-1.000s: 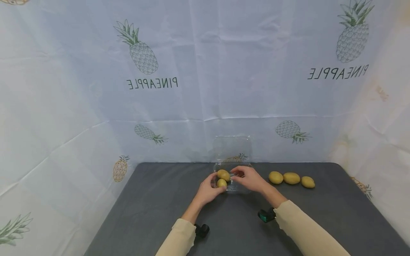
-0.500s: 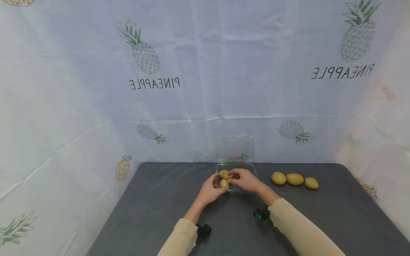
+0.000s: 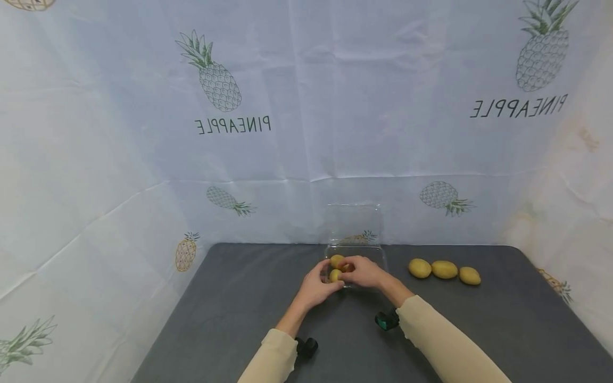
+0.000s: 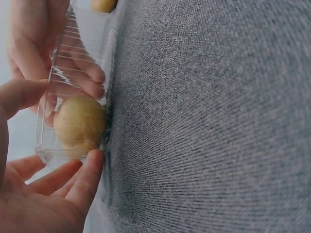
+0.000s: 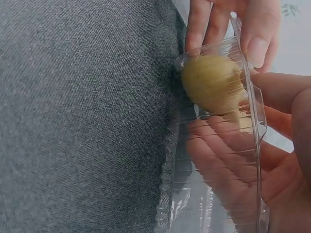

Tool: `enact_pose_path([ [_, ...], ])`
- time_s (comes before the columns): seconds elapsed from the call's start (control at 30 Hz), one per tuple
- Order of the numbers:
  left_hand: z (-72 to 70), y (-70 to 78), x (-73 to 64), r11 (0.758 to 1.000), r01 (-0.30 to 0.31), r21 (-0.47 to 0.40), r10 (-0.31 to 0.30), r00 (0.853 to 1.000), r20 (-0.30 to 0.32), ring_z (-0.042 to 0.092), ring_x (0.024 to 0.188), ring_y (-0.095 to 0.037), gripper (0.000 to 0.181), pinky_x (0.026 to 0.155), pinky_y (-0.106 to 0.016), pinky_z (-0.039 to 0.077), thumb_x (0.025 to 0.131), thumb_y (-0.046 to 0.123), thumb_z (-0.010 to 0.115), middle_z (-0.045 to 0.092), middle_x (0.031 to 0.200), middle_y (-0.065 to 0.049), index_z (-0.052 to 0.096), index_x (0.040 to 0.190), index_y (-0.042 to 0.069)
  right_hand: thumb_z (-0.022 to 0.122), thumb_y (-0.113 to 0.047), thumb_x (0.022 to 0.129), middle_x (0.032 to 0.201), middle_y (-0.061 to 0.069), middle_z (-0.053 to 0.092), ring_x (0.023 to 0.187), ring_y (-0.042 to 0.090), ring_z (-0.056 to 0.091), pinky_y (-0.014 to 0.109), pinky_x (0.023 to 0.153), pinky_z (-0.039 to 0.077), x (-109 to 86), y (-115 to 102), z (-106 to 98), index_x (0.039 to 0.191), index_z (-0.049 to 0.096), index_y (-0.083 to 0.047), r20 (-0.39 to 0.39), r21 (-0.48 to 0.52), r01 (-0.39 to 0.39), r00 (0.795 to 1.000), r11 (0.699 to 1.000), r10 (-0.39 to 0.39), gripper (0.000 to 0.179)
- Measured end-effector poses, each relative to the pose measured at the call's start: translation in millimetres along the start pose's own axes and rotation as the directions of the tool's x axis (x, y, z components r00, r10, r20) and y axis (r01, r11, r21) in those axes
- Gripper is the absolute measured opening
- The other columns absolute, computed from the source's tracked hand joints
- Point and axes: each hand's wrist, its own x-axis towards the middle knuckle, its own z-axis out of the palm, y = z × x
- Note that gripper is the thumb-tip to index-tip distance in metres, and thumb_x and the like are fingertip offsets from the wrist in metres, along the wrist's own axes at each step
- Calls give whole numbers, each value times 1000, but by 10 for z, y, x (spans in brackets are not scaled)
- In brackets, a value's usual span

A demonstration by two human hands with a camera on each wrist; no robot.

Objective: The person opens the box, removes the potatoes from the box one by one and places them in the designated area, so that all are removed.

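A clear plastic clamshell box (image 3: 378, 256) stands at the table's back edge with its lid raised. Two lemons lie in its left part, a back lemon (image 3: 337, 260) and a front lemon (image 3: 336, 275). My left hand (image 3: 313, 287) grips the box's left front corner, thumb at the rim and fingers along the outer side. Reaching in over the front wall, my right hand (image 3: 366, 272) curls its thumb and fingers around the right end of the back lemon. That contact is partly hidden. Through the ribbed wall the front lemon (image 5: 211, 82) shows in the right wrist view.
Three more lemons (image 3: 444, 269) lie in a row on the dark grey table (image 3: 230, 308), right of the box. A pale curtain (image 3: 306, 133) with pineapple prints hangs behind the table and at both sides.
My right hand has moved left and slightly forward inside the box, closer to the lemons. My left hand keeps its place on the box. The head view has shifted slightly.
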Motion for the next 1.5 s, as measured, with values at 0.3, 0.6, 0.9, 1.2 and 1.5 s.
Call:
enact_pose_path([
  [0.3,13,10,-5,1000,-8,9,8,1000,5,62,118,-34,80,87,-47,56,89,40,75,54,143,-19,43,153,6,68,-21,98,101,6,70,73,18,64,33,62,51,10,-41,13,133,63,2,31,52,-57,998,997,55,42],
  [0.6,21,18,-20,1000,-23,3,23,1000,6,63,116,-34,80,87,-48,56,89,39,76,54,142,-20,43,153,3,67,-17,95,95,8,70,70,20,63,33,60,51,12,8,3,134,62,3,53,120,-75,996,990,70,44],
  [0.9,13,0,3,1000,-1,18,1,1000,-7,63,116,-33,81,86,-45,57,87,41,77,56,140,-18,44,152,5,68,-10,91,107,11,71,78,19,67,43,70,58,16,44,-17,129,65,5,32,198,-80,997,977,75,41],
  [1.2,12,14,-16,1000,0,-5,0,1000,1,63,117,-32,80,87,-46,57,88,40,77,55,142,-18,44,153,6,74,-19,93,95,6,71,71,20,67,41,66,57,42,20,12,125,68,4,11,149,-80,997,986,79,40],
  [1.5,15,8,7,1000,7,21,-7,1000,-17,64,114,-32,80,87,-46,56,87,41,77,57,139,-17,46,152,7,74,-12,84,94,6,71,65,17,65,35,61,56,35,19,29,120,70,3,-52,138,-76,995,987,84,39],
])
